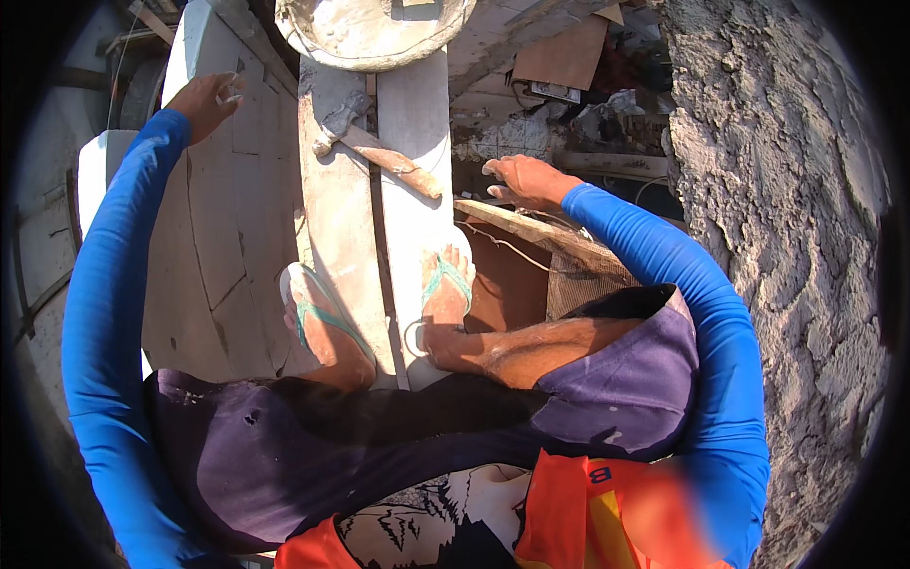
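Note:
My left hand (207,106) is raised at the upper left beside a pale board, its fingers loosely bent and apart with nothing visible in them. On the other side, my right hand (533,182) hangs over the gap right of the planks, fingers loosely spread and holding nothing. Between them a hammer (393,163) with a wooden handle and a mortar-crusted head lies across two planks, touched by neither hand. Just beyond it stands a round, mortar-smeared basin (379,63), cut off by the top edge.
My feet in sandals rest on two narrow planks (341,213) with a slit between them. A rough mortar wall (777,237) rises along the right. Below the right hand are a wooden strip (531,228) and mesh (592,280). Debris fills the upper right.

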